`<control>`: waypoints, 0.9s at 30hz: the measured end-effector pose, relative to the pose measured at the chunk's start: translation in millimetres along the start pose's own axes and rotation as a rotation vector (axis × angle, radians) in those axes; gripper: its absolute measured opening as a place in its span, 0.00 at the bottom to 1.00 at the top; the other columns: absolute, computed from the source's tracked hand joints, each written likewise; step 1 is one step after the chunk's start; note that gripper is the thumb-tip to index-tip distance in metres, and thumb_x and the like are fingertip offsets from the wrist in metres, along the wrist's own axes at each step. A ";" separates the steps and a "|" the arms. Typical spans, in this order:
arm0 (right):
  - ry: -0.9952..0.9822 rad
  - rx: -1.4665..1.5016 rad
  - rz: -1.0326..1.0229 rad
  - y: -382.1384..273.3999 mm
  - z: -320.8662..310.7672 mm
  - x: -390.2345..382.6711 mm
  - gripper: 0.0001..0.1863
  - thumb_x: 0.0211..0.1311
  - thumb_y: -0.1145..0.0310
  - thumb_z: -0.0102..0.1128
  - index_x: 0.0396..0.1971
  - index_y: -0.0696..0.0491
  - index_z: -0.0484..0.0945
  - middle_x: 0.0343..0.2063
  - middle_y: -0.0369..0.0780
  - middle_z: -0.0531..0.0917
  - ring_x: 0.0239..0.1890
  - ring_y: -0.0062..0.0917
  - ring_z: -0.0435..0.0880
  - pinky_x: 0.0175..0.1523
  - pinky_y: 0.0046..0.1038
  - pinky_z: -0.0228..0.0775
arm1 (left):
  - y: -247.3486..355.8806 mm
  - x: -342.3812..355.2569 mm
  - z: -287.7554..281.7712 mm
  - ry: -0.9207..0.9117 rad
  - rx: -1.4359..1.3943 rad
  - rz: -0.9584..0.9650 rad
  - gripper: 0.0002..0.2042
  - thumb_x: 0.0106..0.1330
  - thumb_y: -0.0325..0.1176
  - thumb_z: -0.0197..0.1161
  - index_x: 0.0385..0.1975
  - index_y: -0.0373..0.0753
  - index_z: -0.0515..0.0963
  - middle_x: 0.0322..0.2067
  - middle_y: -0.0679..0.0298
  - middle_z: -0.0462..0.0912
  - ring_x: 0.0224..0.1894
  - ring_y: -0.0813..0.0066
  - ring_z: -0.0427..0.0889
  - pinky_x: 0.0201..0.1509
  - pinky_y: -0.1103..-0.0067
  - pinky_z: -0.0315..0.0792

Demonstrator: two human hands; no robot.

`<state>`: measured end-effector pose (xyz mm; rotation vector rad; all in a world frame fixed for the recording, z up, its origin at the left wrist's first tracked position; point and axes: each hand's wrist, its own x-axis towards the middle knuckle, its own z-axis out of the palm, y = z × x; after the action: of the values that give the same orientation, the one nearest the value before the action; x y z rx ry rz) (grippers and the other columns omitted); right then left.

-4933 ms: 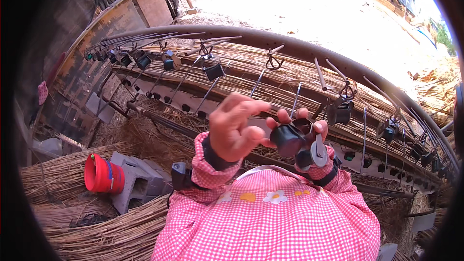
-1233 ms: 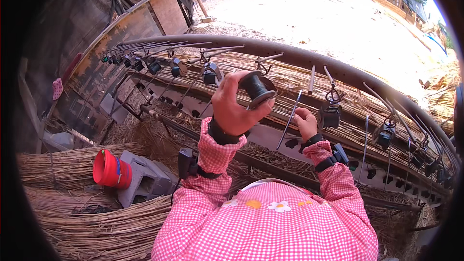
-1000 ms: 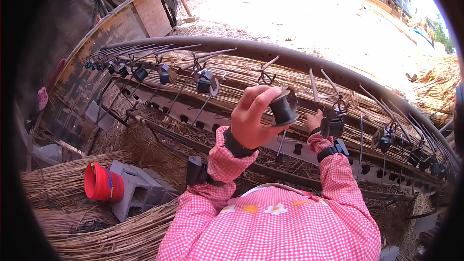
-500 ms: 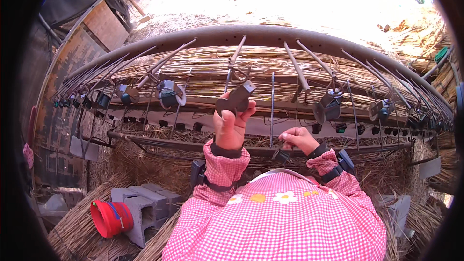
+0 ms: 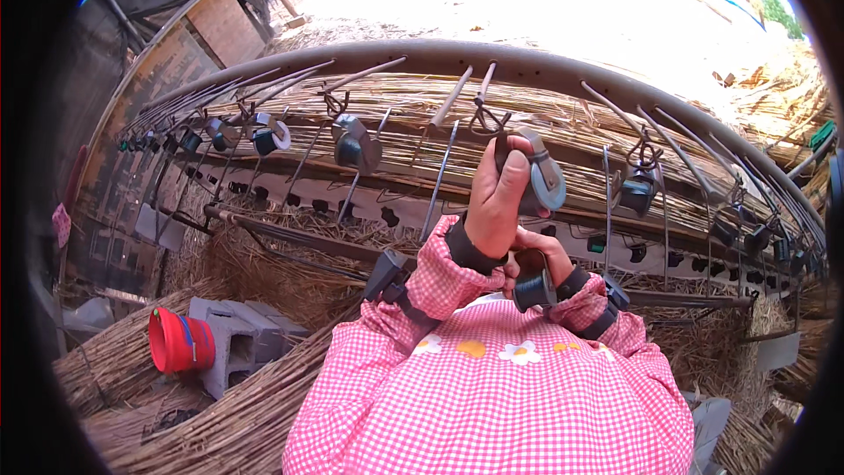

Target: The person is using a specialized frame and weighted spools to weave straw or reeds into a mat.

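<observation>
My left hand (image 5: 499,198) is closed around a metal bobbin holder (image 5: 542,171) with a pale blue-grey disc, just below a wire hook (image 5: 488,119) hanging from a rod on the curved bar (image 5: 536,72). Below it my right hand (image 5: 547,251) grips a spool of dark thread (image 5: 534,290), partly behind my left wrist. Similar holders with spools hang in a row along both sides, such as one (image 5: 356,145) to the left and another (image 5: 640,192) to the right. Thin upright metal rods stand among them.
Reed bundles (image 5: 237,440) lie at lower left beside concrete blocks (image 5: 229,339) and a red bucket (image 5: 180,339). A lower metal rail (image 5: 299,233) runs across behind my arms. A weathered board panel (image 5: 145,132) and dark sheeting stand at left. Reeds lie behind the bar.
My left hand has moved right relative to the rack and turned the holder so its pale disc faces right. My hands are now closer together, one above the other. The view has shifted slightly.
</observation>
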<state>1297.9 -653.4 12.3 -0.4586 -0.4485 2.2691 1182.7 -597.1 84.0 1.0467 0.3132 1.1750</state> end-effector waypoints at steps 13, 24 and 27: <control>-0.234 0.110 0.160 -36.0 6.1 -15.6 0.21 0.52 0.58 0.44 0.46 0.48 0.69 0.55 0.47 0.61 0.57 0.44 0.58 0.55 0.53 0.50 | 9.4 -94.1 3.9 0.391 0.968 0.486 0.23 0.63 0.50 0.43 0.28 0.34 0.76 0.19 0.67 0.70 0.24 0.80 0.70 0.29 0.83 0.65; -0.881 -0.222 0.385 -1.9 85.2 3.3 0.22 0.56 0.57 0.40 0.24 0.62 0.75 0.30 0.48 0.75 0.46 0.45 0.70 0.51 0.42 0.62 | -41.5 -84.7 -32.8 0.704 2.200 -0.034 0.09 0.53 0.36 0.52 0.24 0.42 0.77 0.20 0.64 0.74 0.28 0.69 0.73 0.38 0.74 0.66; -0.455 -0.231 0.209 -34.1 77.2 7.8 0.27 0.57 0.48 0.37 0.32 0.60 0.73 0.30 0.46 0.76 0.41 0.37 0.74 0.48 0.38 0.66 | -48.2 -18.0 -71.1 0.471 2.493 -0.229 0.09 0.51 0.35 0.51 0.25 0.39 0.78 0.22 0.66 0.77 0.33 0.68 0.75 0.43 0.73 0.65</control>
<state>1278.9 -639.0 93.6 -0.0962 -0.9365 2.5379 1155.3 -577.1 3.0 2.4984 2.5511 0.1688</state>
